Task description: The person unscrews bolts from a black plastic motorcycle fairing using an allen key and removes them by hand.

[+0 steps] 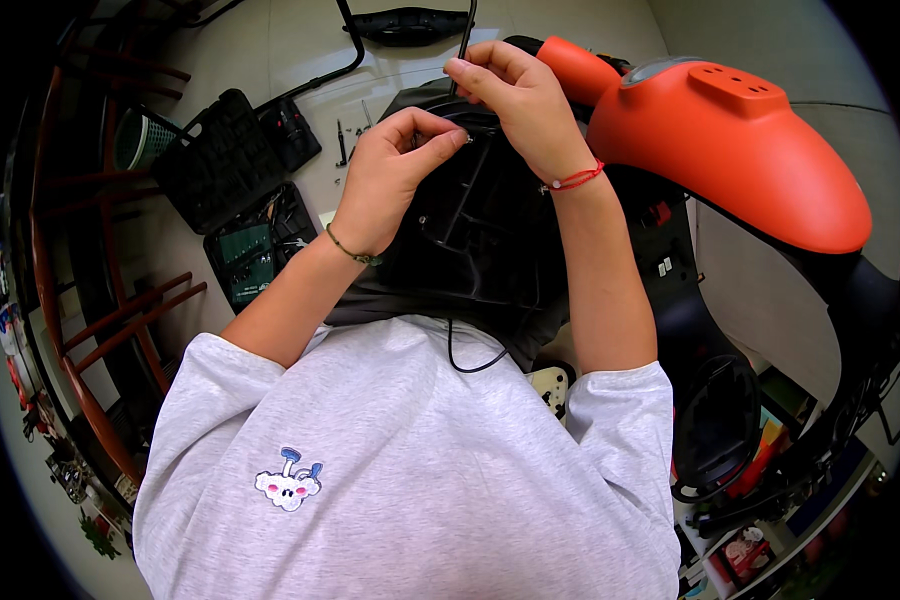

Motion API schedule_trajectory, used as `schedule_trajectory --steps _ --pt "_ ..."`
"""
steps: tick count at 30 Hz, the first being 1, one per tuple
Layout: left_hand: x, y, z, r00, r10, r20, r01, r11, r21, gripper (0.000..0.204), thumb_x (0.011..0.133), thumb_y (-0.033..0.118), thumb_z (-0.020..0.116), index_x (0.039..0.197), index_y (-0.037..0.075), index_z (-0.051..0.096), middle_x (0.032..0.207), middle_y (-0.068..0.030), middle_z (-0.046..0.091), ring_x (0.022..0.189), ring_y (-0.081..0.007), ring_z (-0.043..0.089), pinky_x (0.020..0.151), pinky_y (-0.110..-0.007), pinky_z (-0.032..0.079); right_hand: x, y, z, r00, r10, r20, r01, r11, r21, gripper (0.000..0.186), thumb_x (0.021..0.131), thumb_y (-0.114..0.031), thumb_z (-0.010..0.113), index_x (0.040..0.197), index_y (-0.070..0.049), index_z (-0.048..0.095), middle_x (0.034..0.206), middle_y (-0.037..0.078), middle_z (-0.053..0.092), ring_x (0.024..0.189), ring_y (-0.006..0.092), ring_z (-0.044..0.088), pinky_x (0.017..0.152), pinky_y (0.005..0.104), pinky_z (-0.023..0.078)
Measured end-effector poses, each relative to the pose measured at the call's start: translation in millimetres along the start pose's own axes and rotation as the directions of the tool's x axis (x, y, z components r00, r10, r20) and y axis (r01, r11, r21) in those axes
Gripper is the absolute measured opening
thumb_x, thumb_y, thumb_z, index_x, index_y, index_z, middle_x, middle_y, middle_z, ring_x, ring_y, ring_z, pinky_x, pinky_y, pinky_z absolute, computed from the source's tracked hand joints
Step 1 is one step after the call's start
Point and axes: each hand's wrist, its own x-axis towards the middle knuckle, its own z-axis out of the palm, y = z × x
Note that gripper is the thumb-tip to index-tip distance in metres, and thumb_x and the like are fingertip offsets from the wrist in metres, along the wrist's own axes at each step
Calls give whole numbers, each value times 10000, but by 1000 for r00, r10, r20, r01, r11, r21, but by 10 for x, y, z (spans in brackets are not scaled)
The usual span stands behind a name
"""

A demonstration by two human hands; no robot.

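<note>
On my lap lies a black plastic housing (pixel 485 215) with ribs and recesses, and both my hands are raised over its far end. My left hand (pixel 385 175) is closed in a pinch; a tiny shiny metal piece (pixel 468 139) shows at its fingertips, too small to name. Just right of it and farther off, my right hand (pixel 530 105) pinches a thin black cable (pixel 466 40) that runs up past the fingers to the top edge. Another black cable (pixel 455 350) loops from the housing against my shirt.
An open black tool case (pixel 232 165) lies on the floor at left, with a drill (pixel 290 130) beside it and loose tools (pixel 342 142) nearby. A large orange-red scooter panel (pixel 730 150) stands close by my right arm. Wooden chair rails (pixel 135 310) fill the far left.
</note>
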Motion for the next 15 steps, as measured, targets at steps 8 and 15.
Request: schedule_trajectory --steps 8,15 --pt "38 1 5 999 42 22 -44 994 98 165 887 103 633 1014 -1 613 937 -9 628 862 -55 560 800 -190 436 -39 -19 -47 998 -59 26 62 988 -142 221 884 -199 637 956 9 630 800 1 595 762 71 533 697 224 444" --pt "29 -32 -32 996 59 59 -62 997 50 195 861 59 637 1045 -2 613 975 -12 624 895 -64 550 828 -199 428 -152 -46 -66 989 -129 77 140 977 -162 198 883 -151 616 965 28 633 815 40 638 751 104 592 689 255 486"
